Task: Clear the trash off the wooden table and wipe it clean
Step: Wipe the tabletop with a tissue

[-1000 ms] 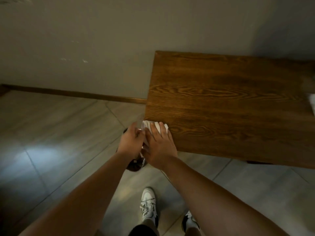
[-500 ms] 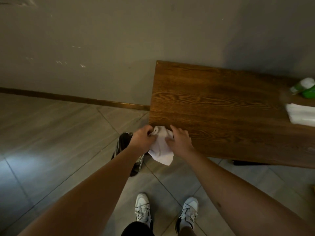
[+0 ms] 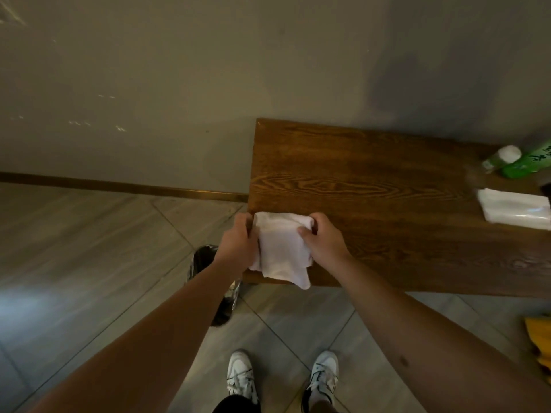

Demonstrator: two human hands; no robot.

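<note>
A single wide-angle head camera looks forward and steeply down from standing height, so the person's two white sneakers (image 3: 241, 374) sit at the bottom edge. It faces a plain grey wall (image 3: 208, 70), with the brown wood-grain table (image 3: 372, 186) to the right of centre, close below. Both bare forearms reach up from the lower corners. Straight lines bend near the frame's edges.

white cloth (image 3: 281, 248), folded, wooden table (image 3: 372, 210) corner
</note>
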